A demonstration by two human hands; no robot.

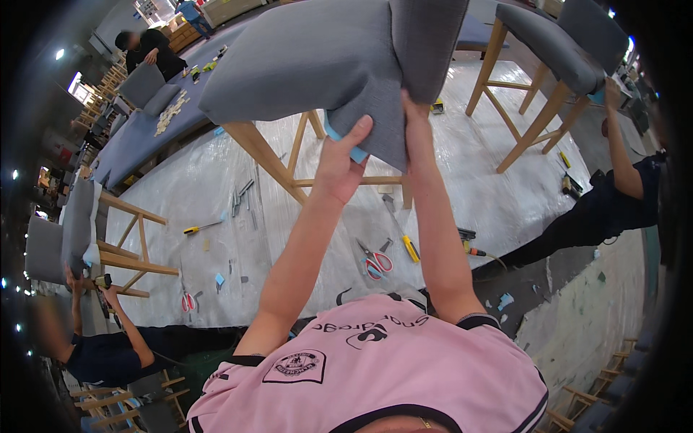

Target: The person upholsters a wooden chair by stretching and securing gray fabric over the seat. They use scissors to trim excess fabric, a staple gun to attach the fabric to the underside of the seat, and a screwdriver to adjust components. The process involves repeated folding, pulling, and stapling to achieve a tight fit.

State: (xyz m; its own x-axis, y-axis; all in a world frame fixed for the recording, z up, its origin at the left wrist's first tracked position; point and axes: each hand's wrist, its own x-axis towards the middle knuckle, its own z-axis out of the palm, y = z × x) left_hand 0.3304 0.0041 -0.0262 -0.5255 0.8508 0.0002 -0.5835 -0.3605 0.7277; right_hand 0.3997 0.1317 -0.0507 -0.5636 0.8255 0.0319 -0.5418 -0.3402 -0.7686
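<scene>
Grey fabric covers the seat at twelve o'clock; one flap hangs loose. Left hand pinches it; right hand, grip unclear.

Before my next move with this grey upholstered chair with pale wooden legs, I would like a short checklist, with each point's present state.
1. Left hand holding the loose grey fabric flap: ok.
2. Right hand at the flap's other side, below the grey fabric backrest: ok.
3. Light-blue material behind the flap covered: not ok, some shows by the left hand.
4. Nearest red-handled metal scissors away from both hands: ok, lying on the shiny plastic sheet.
5. Flap's inner side free of creases: cannot tell, mostly hidden.
</scene>
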